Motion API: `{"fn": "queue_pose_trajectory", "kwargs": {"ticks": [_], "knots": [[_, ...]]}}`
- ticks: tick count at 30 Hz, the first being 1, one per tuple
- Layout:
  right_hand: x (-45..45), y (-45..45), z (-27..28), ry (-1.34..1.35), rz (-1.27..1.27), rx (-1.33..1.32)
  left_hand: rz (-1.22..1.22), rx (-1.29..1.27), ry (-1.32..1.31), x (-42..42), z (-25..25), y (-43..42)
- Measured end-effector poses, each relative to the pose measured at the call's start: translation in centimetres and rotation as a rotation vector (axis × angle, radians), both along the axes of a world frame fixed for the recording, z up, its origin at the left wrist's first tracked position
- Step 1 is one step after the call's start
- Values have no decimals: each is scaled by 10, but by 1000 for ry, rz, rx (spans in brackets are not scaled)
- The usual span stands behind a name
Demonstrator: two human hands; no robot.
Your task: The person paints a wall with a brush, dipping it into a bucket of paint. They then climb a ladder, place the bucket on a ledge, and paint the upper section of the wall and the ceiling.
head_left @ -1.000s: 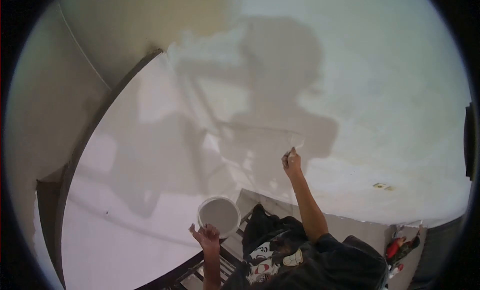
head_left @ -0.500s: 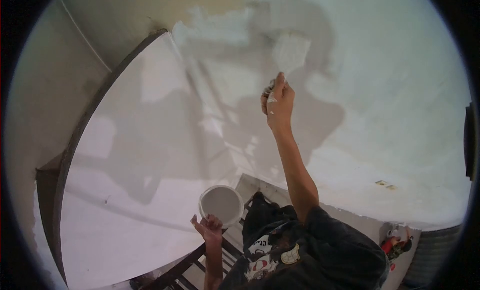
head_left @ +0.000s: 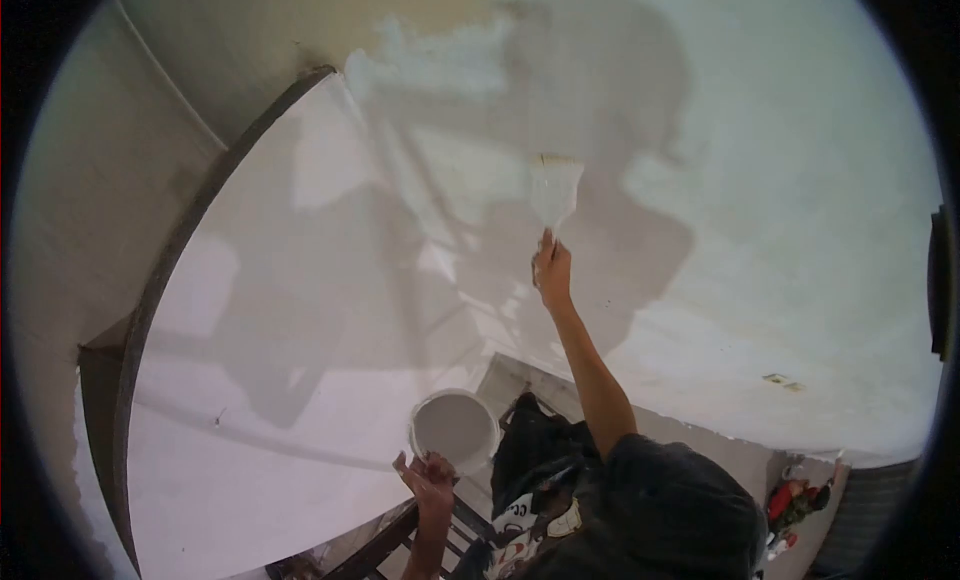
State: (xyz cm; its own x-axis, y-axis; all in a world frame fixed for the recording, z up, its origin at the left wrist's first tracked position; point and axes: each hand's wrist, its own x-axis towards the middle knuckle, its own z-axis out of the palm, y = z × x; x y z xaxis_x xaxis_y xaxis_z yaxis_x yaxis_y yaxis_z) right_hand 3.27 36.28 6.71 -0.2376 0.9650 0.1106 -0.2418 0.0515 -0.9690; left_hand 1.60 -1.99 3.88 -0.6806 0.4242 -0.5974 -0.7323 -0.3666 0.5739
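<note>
The wide flat tool (head_left: 556, 192) is before the wall (head_left: 780, 230), just beyond the right hand (head_left: 553, 268), which is clenched around its handle. The left hand (head_left: 430, 477), farther from the tool, touches the bucket (head_left: 493, 440) at its near rim; whether it grips, I cannot tell. The tool's long axis leads up the wall, its broad end pointing away from the hands.

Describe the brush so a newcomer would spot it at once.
Start with the big grey shadow of a person on the wall. In front of it, the right hand grips the flat brush by its narrow end. It is pale and flares wide to a thin yellowish-brown edge, unlike the round bucket by the left hand.
</note>
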Motion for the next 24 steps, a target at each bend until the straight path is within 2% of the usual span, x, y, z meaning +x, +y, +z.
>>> {"fn": "queue_pose_trajectory", "kwargs": {"ticks": [1,3,5,7,8,11,14,16,18,20,24], "knots": [[3,-9,-10,-1,26,-113,-11,8,-9,-1,2,2],[1,-14,-55,-92,-15,-106,-35,16,-35,0,7,1],[-3,-24,-99,-147,0,-275,-88,57,2,-4,8,-3],[-1,-36,-135,-46,20,-495,-99,63,29,-5,8,-1],[-2,-39,-138,7,32,-607,-82,38,35,-2,11,1],[-4,-38,-146,118,61,-624,-79,42,22,-2,11,2],[-10,-30,-94,452,53,-773,-126,42,55,1,18,3],[-11,-13,-48,529,31,-766,-122,40,78,3,19,4],[2,-22,22,423,190,-620,-92,50,82,-1,5,2],[13,-43,75,444,199,-595,-111,57,96,-2,9,1],[35,-66,103,303,254,-388,-42,5,49,0,11,2]]}}
